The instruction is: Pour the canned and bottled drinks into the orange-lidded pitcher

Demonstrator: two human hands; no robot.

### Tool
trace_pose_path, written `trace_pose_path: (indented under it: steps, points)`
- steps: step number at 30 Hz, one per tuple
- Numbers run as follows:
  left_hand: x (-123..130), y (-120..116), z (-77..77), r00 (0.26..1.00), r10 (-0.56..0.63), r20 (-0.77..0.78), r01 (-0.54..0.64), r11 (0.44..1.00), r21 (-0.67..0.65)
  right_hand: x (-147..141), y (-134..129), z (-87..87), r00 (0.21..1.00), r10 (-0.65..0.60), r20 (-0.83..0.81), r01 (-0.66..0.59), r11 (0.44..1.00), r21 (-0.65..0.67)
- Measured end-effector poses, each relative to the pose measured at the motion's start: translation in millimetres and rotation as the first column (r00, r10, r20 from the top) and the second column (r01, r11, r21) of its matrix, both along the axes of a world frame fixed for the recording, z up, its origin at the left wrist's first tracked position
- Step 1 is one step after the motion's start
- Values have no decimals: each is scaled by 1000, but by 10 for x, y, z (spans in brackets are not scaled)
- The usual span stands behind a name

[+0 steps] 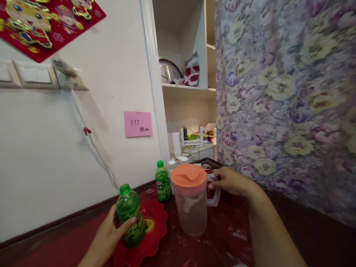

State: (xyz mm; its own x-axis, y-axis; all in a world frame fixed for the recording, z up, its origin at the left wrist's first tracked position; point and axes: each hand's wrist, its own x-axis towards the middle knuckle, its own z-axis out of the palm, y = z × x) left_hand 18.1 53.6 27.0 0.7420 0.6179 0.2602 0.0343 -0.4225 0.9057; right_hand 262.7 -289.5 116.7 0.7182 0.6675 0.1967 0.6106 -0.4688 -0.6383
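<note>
My left hand [114, 228] is wrapped round a green plastic drink bottle [130, 218], fingers behind it and thumb across its label. This bottle is held above a red scalloped plate [155, 237]. To the right stands a clear plastic pitcher [191, 215] with an orange lid [190, 176]. At the pitcher's handle, my right hand [230, 181] is closed with its fingertips on the upper part. A second green bottle [162, 183] with a green cap stands upright behind, between plate and pitcher. Part of a red can [206, 168] shows behind the pitcher.
Bottles with white caps [183, 160] stand behind the pitcher, partly hidden. A dark red table [222, 237] meets the white wall at left. A floral curtain [283, 92] hangs at right. Behind are shelves [189, 87] with a white router [191, 142]. A cable [96, 146] runs down the wall.
</note>
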Motion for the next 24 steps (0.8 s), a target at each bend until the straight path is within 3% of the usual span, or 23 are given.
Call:
trace_pose_path:
  steps: [8, 13, 24]
  points:
    - [-6, -47, 9, 999, 0, 42, 2, 1000, -31, -43, 322, -50, 977, 202, -64, -187, 965, 185]
    - [-14, -63, -11, 997, -55, 47, 58, 996, -67, -149, 496, -71, 955, 284, -90, -257, 938, 234]
    - [-21, -87, -14, 996, -60, 62, 64, 997, -54, -22, 429, -145, 963, 263, -53, -250, 952, 178]
